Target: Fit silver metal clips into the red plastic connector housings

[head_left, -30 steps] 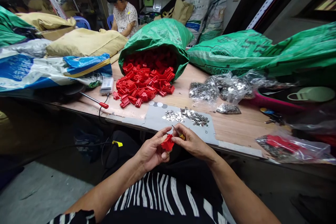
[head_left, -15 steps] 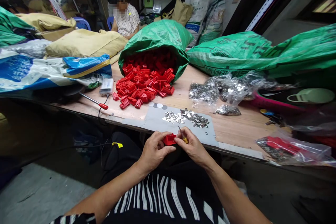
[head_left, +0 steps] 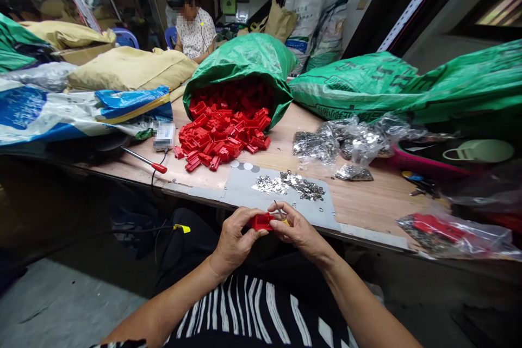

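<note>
My left hand is closed around the left end of a red plastic housing, held just off the table's front edge. My right hand grips a small screwdriver with a yellow handle, its thin shaft pointing up and away. The fingertips of that hand also touch the housing's right end. Beyond both hands lies a grey mat with small silver metal pieces and a darker heap of metal pieces. Whether a small part is pinched at the housing is too small to tell.
A green sack spills a pile of red housings behind the mat. Bags of metal parts lie to the right, near a pink basket. A red-handled lever juts out at left. Another person sits across the table.
The housing has turned slightly and shifted a little left in my left hand. My right fingers have curled further over the screwdriver, hiding more of its handle.
</note>
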Demonstrator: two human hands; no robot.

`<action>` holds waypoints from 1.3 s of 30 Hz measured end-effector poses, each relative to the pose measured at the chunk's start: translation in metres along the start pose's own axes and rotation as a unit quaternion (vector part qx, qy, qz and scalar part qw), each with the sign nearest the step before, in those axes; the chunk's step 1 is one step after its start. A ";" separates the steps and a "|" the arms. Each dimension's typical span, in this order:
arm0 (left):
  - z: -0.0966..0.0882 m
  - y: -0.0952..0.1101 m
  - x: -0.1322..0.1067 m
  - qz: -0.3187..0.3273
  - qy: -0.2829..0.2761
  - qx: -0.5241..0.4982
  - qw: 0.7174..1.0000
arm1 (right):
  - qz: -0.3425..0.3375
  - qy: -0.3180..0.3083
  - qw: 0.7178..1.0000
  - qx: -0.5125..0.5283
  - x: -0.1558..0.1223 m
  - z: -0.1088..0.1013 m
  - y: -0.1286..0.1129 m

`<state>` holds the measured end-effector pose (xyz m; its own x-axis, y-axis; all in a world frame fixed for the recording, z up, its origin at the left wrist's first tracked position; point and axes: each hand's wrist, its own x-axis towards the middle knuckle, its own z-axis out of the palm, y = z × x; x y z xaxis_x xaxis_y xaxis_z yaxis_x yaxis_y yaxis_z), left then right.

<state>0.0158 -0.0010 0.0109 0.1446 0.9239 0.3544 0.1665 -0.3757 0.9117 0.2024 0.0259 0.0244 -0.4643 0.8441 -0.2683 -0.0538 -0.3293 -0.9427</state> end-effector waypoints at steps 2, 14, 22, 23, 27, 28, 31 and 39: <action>-0.002 -0.001 0.000 -0.022 -0.010 -0.047 0.999 | 0.007 -0.019 1.000 0.020 -0.001 0.000 0.000; 0.001 -0.019 0.001 -0.218 0.050 -0.344 0.912 | -0.123 0.149 0.891 -0.411 0.033 -0.026 -0.019; -0.004 -0.019 0.001 -0.244 0.044 -0.369 0.896 | -0.118 0.146 0.777 -0.601 0.069 -0.040 -0.021; -0.005 -0.020 0.001 -0.245 0.045 -0.370 0.895 | -0.118 0.145 0.778 -0.600 0.071 -0.040 -0.021; -0.005 -0.021 0.002 -0.249 0.049 -0.374 0.892 | -0.117 0.153 0.783 -0.592 0.073 -0.043 -0.022; -0.005 -0.021 0.002 -0.251 0.051 -0.376 0.891 | -0.116 0.156 0.783 -0.591 0.072 -0.044 -0.022; -0.005 -0.019 0.006 -0.260 0.058 -0.385 0.883 | -0.117 0.164 0.801 -0.564 0.067 -0.045 -0.024; -0.003 -0.007 0.015 -0.276 0.066 -0.412 0.866 | -0.150 0.080 0.922 -0.347 0.035 -0.016 -0.033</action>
<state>0.0135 0.0160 0.0106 0.1417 0.9671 -0.2112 -0.5852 0.2539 0.7701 0.2019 0.0726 0.0432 -0.3813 0.9230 0.0525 0.4461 0.2334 -0.8640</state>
